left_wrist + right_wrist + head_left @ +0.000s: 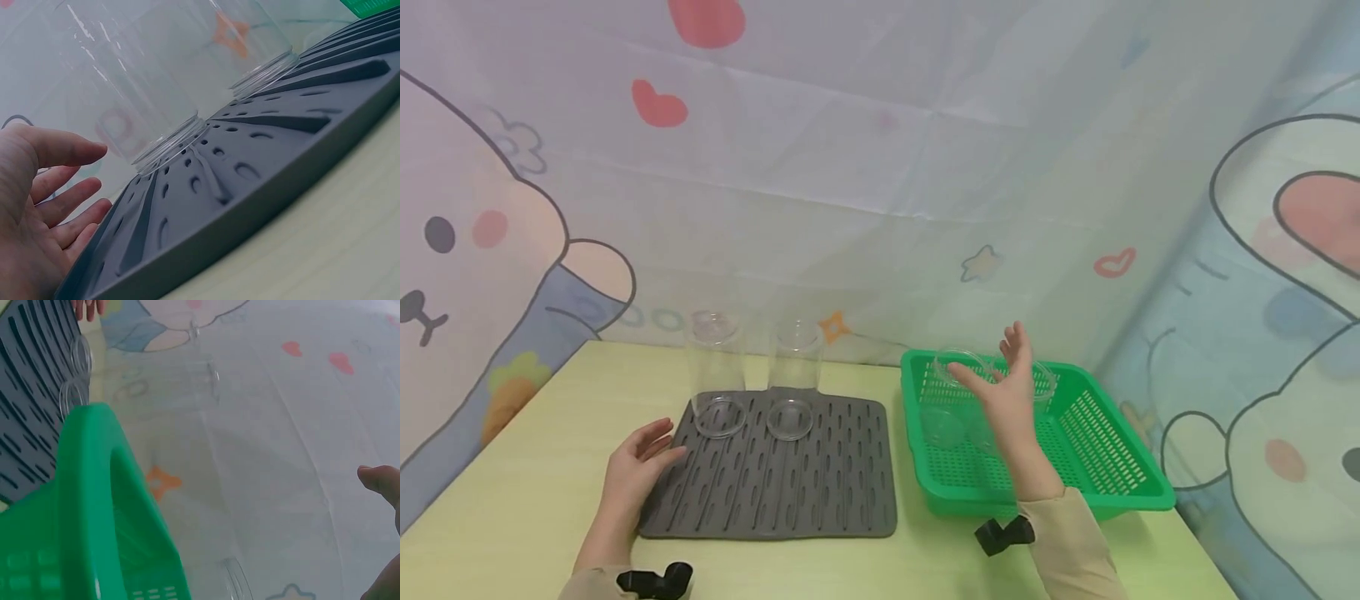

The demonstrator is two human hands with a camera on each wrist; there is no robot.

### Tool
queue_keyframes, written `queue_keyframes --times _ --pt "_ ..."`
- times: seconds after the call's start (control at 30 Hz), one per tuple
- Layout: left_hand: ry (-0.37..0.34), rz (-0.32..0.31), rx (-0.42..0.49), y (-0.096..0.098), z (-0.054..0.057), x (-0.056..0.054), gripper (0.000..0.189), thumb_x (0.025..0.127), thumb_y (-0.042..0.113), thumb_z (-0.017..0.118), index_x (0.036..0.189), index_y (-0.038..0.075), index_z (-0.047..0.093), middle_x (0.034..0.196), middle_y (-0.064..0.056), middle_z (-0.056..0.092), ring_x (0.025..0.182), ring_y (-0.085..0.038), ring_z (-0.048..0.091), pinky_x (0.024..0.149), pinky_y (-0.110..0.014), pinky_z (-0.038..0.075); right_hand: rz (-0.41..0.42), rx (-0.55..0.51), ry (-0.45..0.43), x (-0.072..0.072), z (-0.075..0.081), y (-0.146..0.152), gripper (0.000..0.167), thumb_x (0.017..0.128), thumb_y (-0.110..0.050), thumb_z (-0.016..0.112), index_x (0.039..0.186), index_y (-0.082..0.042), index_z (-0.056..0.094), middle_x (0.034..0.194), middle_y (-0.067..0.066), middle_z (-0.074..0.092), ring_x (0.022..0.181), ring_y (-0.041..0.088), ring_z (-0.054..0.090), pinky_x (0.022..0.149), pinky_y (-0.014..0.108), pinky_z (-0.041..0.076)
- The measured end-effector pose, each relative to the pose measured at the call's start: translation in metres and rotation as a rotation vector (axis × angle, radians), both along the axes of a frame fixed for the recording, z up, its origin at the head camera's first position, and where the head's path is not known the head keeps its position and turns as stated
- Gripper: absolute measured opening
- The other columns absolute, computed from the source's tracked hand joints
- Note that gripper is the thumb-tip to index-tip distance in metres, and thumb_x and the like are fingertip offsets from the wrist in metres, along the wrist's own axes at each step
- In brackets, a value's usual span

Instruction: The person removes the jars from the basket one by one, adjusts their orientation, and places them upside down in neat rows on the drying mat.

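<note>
Two clear plastic jars stand mouth down on a grey ridged mat (850,483), the left jar (718,367) and the right jar (795,367). My left hand (638,462) hovers at the mat's left edge, fingers loosely bent, holding nothing. The left wrist view shows its thumb and fingers apart from the nearer jar (144,81). Over a green basket (1112,502) my right hand (1011,400) is raised with thumb and fingers spread. Below and behind it, two more clear jars stand mouth up inside the basket, the left one (942,427) partly beside the hand, the other partly hidden by it.
Mat and basket share a pale yellow table (497,475), the basket on the right. A printed cloth backdrop (880,167) hangs behind the table's back edge. Black camera mounts sit on both wrists.
</note>
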State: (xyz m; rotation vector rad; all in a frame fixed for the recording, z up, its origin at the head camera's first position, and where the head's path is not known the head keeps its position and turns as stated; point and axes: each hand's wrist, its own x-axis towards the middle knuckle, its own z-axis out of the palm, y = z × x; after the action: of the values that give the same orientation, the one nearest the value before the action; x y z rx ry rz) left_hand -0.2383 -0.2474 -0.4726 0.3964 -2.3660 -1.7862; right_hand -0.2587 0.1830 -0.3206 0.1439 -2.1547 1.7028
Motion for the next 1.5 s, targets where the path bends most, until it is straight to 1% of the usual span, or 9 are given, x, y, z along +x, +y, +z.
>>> queue_keyframes --times 0.1,0.33,0.47,0.57,0.63,0.83,1.07,1.27,1.5 --pt "0.006 0.013 -0.013 -0.001 -0.002 0.000 0.064 0.092 0.006 0.060 0.150 0.001 0.033 0.152 -0.019 0.039 0.132 -0.028 0.043 0.078 0.002 0.036 -0.061 -0.009 -0.007 -0.001 0.001 0.019 0.104 0.085 -0.021 0.078 0.158 -0.018 0.004 0.163 0.000 0.015 0.150 0.019 0.015 0.121 0.047 0.022" --pt "-0.001 0.019 -0.020 -0.003 -0.004 -0.001 0.064 0.093 0.007 0.061 0.150 0.001 0.033 0.152 -0.019 0.039 0.129 -0.023 0.043 0.079 0.001 0.037 -0.104 0.056 -0.124 -0.015 0.006 0.064 0.104 0.088 -0.023 0.074 0.158 -0.022 -0.004 0.165 0.002 0.002 0.152 0.023 0.005 0.121 0.052 0.021" --pt "-0.007 0.031 -0.028 -0.003 -0.004 -0.001 0.064 0.093 0.006 0.061 0.150 0.001 0.033 0.152 -0.019 0.040 0.130 -0.023 0.043 0.099 -0.015 0.044 -0.041 0.184 -0.249 -0.028 0.001 0.091 0.110 0.089 -0.026 0.073 0.157 -0.021 -0.013 0.165 0.008 -0.010 0.152 0.033 -0.004 0.119 0.059 0.019" --pt "-0.004 0.033 -0.019 -0.003 -0.004 0.000 0.064 0.092 0.005 0.060 0.150 0.000 0.032 0.152 -0.020 0.038 0.135 -0.030 0.041 0.112 -0.038 0.040 0.037 0.281 -0.343 -0.038 -0.006 0.109 0.113 0.089 -0.028 0.073 0.155 -0.019 -0.019 0.164 0.014 -0.015 0.150 0.041 -0.006 0.117 0.064 0.019" --pt "0.001 0.033 -0.009 -0.002 -0.005 0.000 0.065 0.092 0.003 0.059 0.150 -0.001 0.031 0.153 -0.022 0.037 0.137 -0.034 0.039 0.114 -0.045 0.037 0.100 0.322 -0.395 -0.043 -0.011 0.120 0.115 0.089 -0.029 0.072 0.154 -0.018 -0.022 0.162 0.019 -0.015 0.148 0.046 -0.006 0.115 0.066 0.018" --pt "0.013 0.036 -0.003 -0.002 -0.006 -0.001 0.065 0.092 0.002 0.059 0.150 -0.003 0.030 0.153 -0.023 0.036 0.137 -0.037 0.038 0.116 -0.046 0.034 0.279 0.337 -0.526 -0.056 -0.024 0.146 0.113 0.091 -0.026 0.069 0.153 -0.012 -0.024 0.159 0.030 -0.010 0.144 0.053 0.006 0.113 0.069 0.021" --pt "0.017 0.023 0.001 -0.002 -0.007 -0.003 0.066 0.092 0.002 0.060 0.150 -0.003 0.029 0.153 -0.024 0.035 0.138 -0.038 0.037 0.116 -0.046 0.033 0.409 0.333 -0.666 -0.064 -0.034 0.161 0.110 0.092 -0.024 0.068 0.153 -0.010 -0.022 0.156 0.036 -0.010 0.142 0.057 0.004 0.109 0.073 0.024" --pt "0.012 0.025 -0.007 0.000 -0.008 -0.002 0.066 0.092 0.002 0.059 0.150 -0.003 0.030 0.153 -0.023 0.036 0.137 -0.037 0.037 0.116 -0.045 0.034 0.477 0.328 -0.667 -0.070 -0.041 0.166 0.106 0.093 -0.024 0.067 0.155 -0.012 -0.018 0.156 0.034 -0.009 0.142 0.057 0.004 0.108 0.073 0.025" --pt "0.008 0.025 -0.022 0.002 -0.006 -0.004 0.066 0.091 0.003 0.060 0.150 -0.002 0.031 0.152 -0.022 0.038 0.133 -0.031 0.040 0.115 -0.043 0.036 0.501 0.296 -0.630 -0.074 -0.047 0.165 0.108 0.091 -0.020 0.070 0.155 -0.009 -0.016 0.160 0.027 -0.007 0.143 0.055 0.007 0.110 0.072 0.022"
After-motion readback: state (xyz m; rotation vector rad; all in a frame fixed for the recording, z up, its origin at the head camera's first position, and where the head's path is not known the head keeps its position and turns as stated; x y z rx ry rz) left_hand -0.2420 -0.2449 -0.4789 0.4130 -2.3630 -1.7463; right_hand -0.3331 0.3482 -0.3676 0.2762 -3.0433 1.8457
